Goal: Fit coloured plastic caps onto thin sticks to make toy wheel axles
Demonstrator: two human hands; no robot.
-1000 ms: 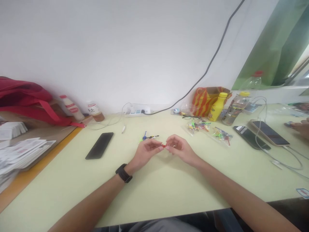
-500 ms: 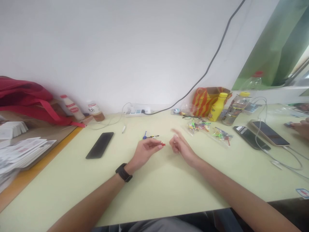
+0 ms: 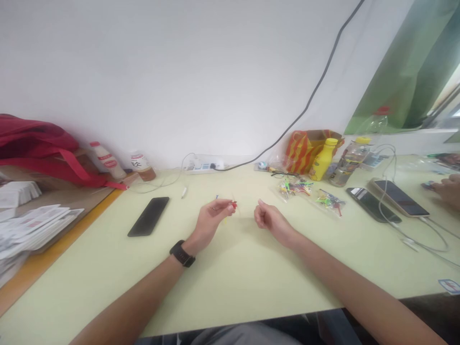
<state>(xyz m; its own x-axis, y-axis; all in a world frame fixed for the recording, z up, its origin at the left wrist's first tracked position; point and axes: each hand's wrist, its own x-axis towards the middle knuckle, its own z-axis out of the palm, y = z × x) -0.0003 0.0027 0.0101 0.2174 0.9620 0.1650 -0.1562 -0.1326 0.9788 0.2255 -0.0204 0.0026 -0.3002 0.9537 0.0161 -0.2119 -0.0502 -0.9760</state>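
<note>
Small red plastic piece [image 3: 234,205] pinched in my left hand [image 3: 210,221]

My left hand was drawn narrow, thumb and fingertips closed on the small red plastic piece, which stuck out on the side towards my right hand [image 3: 272,221]. My right hand faced it across a gap, touching neither the piece nor the other hand; its fingers were curled in, and I could not tell whether they held anything. A bit of blue [image 3: 216,197] showed just beyond my left hand, mostly hidden by it. A black wristwatch [image 3: 182,254] circled my left wrist.

On the pale green surface [image 3: 233,287], a black smartphone [image 3: 148,216] lay to the left of my left hand. Beyond my right hand and to its right lay a clear packet of coloured plastic pieces [image 3: 293,188], with a second packet [image 3: 328,203] near it, farther right. A yellow bottle [image 3: 323,160] stood behind them. Well to the right of my right hand, another person's hand [image 3: 449,188] was partly in view.
</note>
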